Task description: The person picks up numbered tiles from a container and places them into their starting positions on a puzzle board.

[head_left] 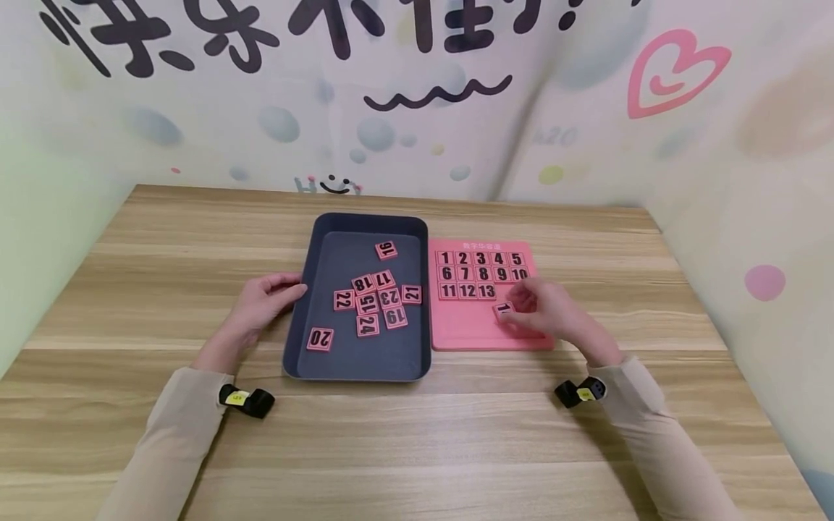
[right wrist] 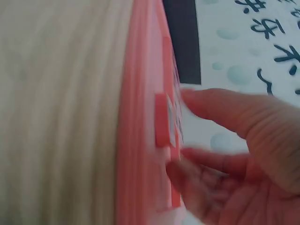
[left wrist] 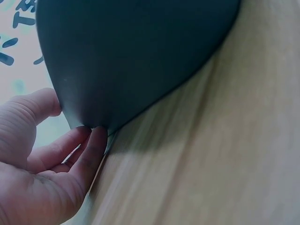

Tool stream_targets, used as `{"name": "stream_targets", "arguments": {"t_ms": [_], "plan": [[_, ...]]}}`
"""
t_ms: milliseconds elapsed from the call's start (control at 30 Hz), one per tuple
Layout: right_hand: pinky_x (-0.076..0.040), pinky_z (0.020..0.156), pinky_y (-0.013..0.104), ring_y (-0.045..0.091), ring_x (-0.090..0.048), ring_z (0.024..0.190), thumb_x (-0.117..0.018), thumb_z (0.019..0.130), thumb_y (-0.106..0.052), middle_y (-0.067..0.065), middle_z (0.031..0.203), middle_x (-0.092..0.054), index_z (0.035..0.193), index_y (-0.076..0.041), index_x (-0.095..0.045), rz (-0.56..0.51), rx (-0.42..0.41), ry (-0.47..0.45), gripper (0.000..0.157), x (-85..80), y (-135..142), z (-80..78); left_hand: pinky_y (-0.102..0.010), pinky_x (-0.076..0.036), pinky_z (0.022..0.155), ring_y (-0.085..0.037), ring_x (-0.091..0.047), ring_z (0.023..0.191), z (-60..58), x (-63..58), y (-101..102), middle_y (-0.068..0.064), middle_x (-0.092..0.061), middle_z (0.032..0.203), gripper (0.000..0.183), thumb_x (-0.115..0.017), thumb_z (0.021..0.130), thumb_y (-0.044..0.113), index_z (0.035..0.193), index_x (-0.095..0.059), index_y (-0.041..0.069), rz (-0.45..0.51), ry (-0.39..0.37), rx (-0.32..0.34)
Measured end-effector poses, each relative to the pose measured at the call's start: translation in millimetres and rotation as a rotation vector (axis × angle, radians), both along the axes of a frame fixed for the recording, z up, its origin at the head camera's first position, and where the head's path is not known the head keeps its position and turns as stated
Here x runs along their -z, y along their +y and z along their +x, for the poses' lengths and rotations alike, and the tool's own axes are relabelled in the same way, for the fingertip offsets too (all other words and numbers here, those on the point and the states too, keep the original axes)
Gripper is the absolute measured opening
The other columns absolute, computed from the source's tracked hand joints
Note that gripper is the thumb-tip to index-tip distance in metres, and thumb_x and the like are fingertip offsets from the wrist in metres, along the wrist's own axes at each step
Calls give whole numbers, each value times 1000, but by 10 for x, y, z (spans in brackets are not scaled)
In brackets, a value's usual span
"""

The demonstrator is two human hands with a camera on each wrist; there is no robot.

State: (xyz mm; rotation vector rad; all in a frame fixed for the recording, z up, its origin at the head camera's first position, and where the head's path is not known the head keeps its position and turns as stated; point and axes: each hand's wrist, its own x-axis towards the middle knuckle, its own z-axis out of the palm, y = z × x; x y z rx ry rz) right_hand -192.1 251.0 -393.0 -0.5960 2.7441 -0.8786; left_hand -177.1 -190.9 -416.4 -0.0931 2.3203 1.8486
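A dark grey tray lies at the middle of the table, with several pink number tiles scattered in it. My left hand rests at the tray's left side, thumb at the rim and straight fingers against the outer wall. To the right is a pink board, with tiles 1 to 13 set in rows. Over its lower part my right hand pinches a tilted tile between thumb and fingers. Its second digit is hidden. The right wrist view shows this tile low over the board.
The tray's right wall stands right beside the board's left edge. A wood-grain table carries both, and a printed wall sheet rises behind it. Each wrist wears a small black camera.
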Motion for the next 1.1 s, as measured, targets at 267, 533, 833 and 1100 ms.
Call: {"name": "stream_targets", "arguments": {"t_ms": [267,533,833,1100], "plan": [[-51,66,33,19,-58,70,-79,75,-19,7,77,-63,81,-1,-61,110,124,13,26,-5,-62,45,-13,-49,76,4,-55,87,-3,-10,11,-7,-59,110,45,-59,92,13,126,-49,-14,-1,8,1],[-49,61,31,17,-55,65,-79,75,-24,7,73,-62,79,-2,-62,130,160,-8,28,-22,-99,35,-13,-48,76,5,-55,87,5,-17,7,-6,-60,109,46,-60,92,13,127,-48,-14,17,4,-1],[-48,58,31,19,-55,62,-75,78,-16,10,70,-62,79,2,-63,172,170,4,22,-52,-162,9,-13,-48,76,4,-56,86,-2,6,9,6,-62,99,47,-61,91,12,127,-47,-15,43,5,-7],[-53,71,38,30,-61,79,-70,79,1,19,86,-63,102,10,-59,92,186,29,27,-2,-148,-30,-13,-49,75,4,-56,85,1,10,3,12,-61,95,48,-63,90,13,126,-48,-16,56,3,-16]]}}
